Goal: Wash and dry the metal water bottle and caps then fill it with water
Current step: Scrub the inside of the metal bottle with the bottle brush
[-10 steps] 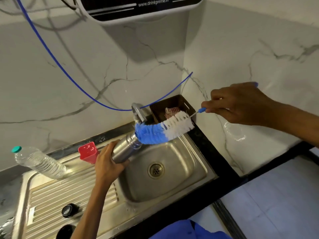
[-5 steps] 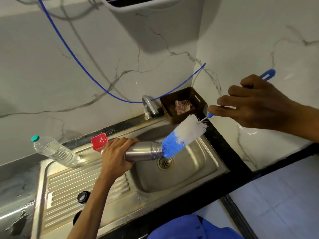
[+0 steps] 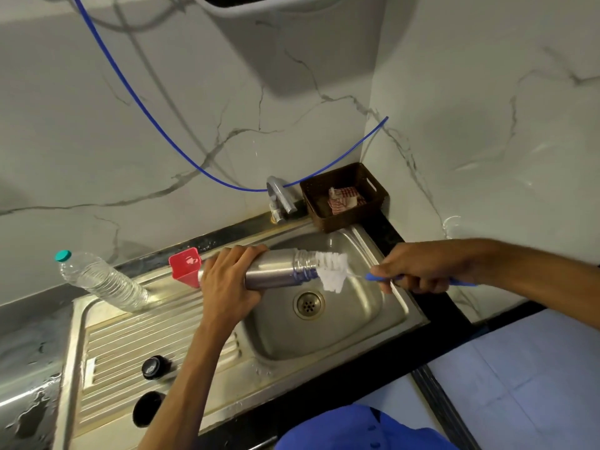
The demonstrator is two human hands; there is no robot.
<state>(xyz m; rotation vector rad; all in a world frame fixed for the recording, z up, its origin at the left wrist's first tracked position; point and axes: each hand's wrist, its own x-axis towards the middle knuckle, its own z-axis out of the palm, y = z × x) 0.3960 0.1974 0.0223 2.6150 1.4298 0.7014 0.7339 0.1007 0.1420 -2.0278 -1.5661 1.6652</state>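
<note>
My left hand (image 3: 227,282) grips the metal water bottle (image 3: 276,269), held on its side over the sink basin (image 3: 357,319) with its mouth pointing right. My right hand (image 3: 418,267) grips the blue handle of a bottle brush (image 3: 332,271). The brush's blue part is inside the bottle; only the white bristles stick out of the mouth. Two black caps lie on the draining board: one (image 3: 152,367) nearer the middle, another (image 3: 147,409) at the front edge.
A clear plastic bottle (image 3: 100,280) with a teal cap leans at the back left, beside a red container (image 3: 185,266). The tap (image 3: 279,199) stands behind the basin, a brown basket (image 3: 345,196) with a cloth to its right. A blue tube hangs along the wall.
My right hand has dropped and pushed the brush into the bottle's mouth. The left hand has tipped the bottle level, pointing right.
</note>
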